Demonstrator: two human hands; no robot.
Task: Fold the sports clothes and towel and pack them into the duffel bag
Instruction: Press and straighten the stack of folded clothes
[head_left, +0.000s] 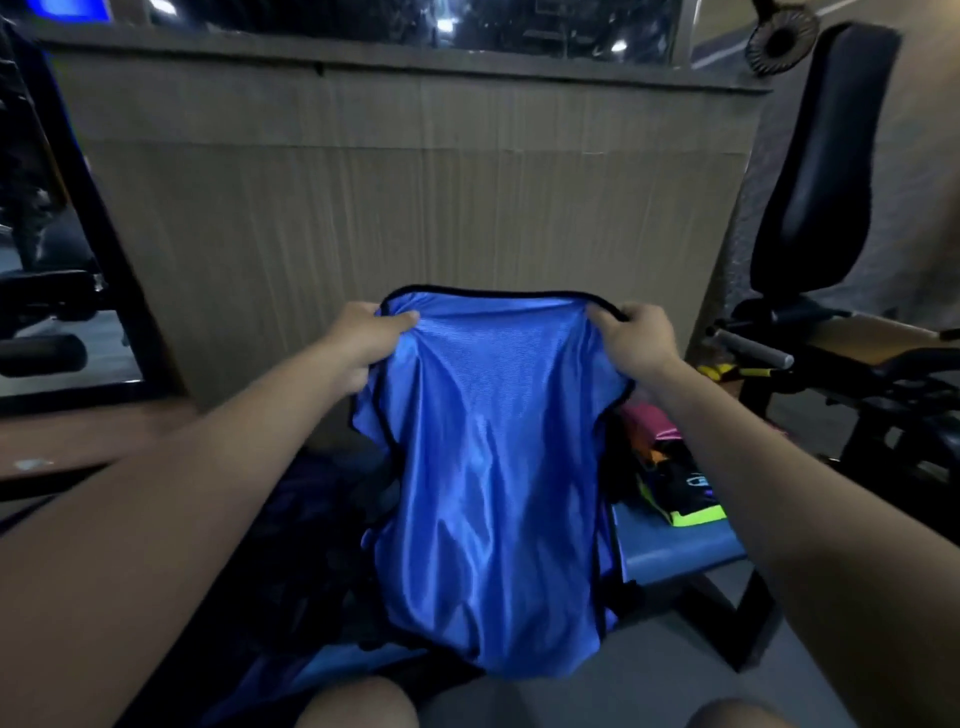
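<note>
Head view: left hand and right hand grip blue jersey top corners; it hangs lengthwise downward.

A shiny blue jersey edged with black piping is seen at centre frame. Pink, orange and neon-green clothes are seen at right on a blue bench. A ribbed tan panel fills the upper frame.

bare forearms, bare hands, bare knees
</note>
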